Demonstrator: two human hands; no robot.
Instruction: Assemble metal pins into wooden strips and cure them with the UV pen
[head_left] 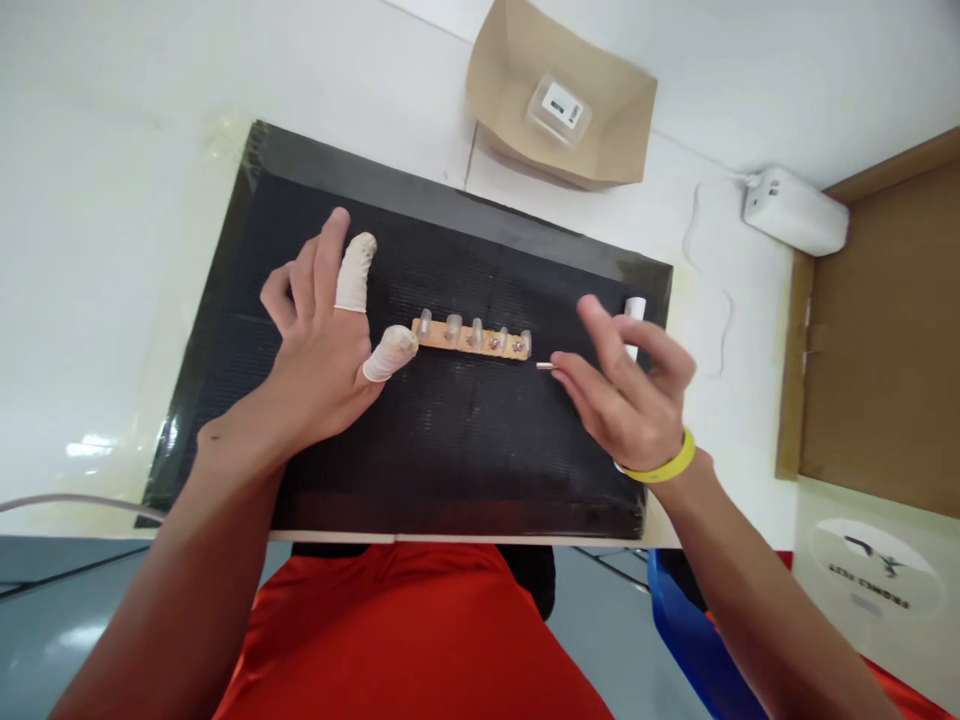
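A tan strip [469,341] lies across the middle of the black mat, with several clear nail tips [477,333] standing in a row on it. Small dark and reddish decorations show near its right-hand nail tips. My left hand [319,310] is spread open, with white finger cots on the thumb and index finger. Its thumb tip is at the strip's left end; whether it touches cannot be made out. Right of the strip, my right hand [626,390] pinches a thin, short stick-like tool [544,366] with a pale tip pointing left. Most of the tool is hidden by fingers.
The black mat [450,450] is taped to a white table [97,250]. A white cylinder [634,308] lies partly behind my right hand. Beyond the mat stands a brown paper tray [622,125] holding a clear labelled box [559,110]. A white device [795,210] with a cable is at right.
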